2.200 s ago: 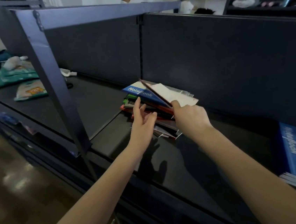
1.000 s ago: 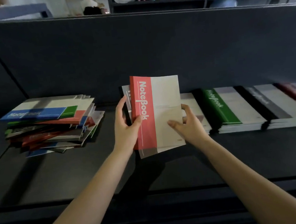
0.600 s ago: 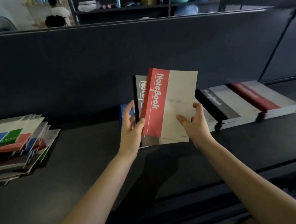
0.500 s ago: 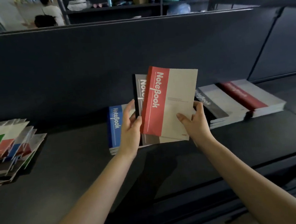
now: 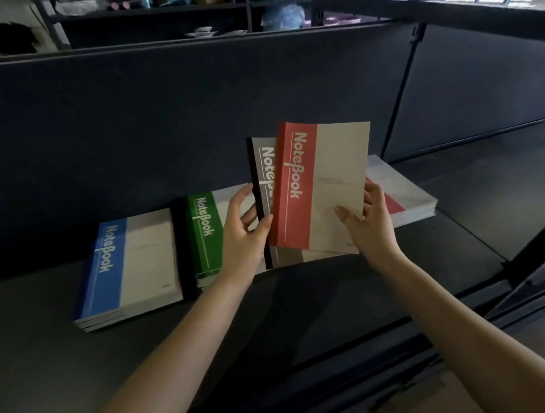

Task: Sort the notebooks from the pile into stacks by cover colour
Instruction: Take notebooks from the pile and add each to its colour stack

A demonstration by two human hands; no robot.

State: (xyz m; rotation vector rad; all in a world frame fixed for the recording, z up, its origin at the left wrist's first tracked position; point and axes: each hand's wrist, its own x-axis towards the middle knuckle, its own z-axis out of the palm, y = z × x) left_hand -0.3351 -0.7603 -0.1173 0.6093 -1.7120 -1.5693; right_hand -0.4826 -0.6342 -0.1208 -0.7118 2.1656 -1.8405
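Left hand [image 5: 241, 240] still grips grey notebook [image 5: 261, 160], right hand [image 5: 372, 226] red notebook [image 5: 322, 181]; green stack [image 5: 205, 233] now uncovered

The red notebook [image 5: 322, 184] carries "NoteBook" in pale letters running down its red band, next to a thin vertical line. The fine print on its pale half is too small to read. Just behind its left edge, the grey notebook [image 5: 262, 173] shows "Note", with the rest of the word covered. Further left of the red notebook, the green notebook [image 5: 205, 233] reads "NoteBook". Beyond that, the blue notebook [image 5: 126, 265] bears the same word.
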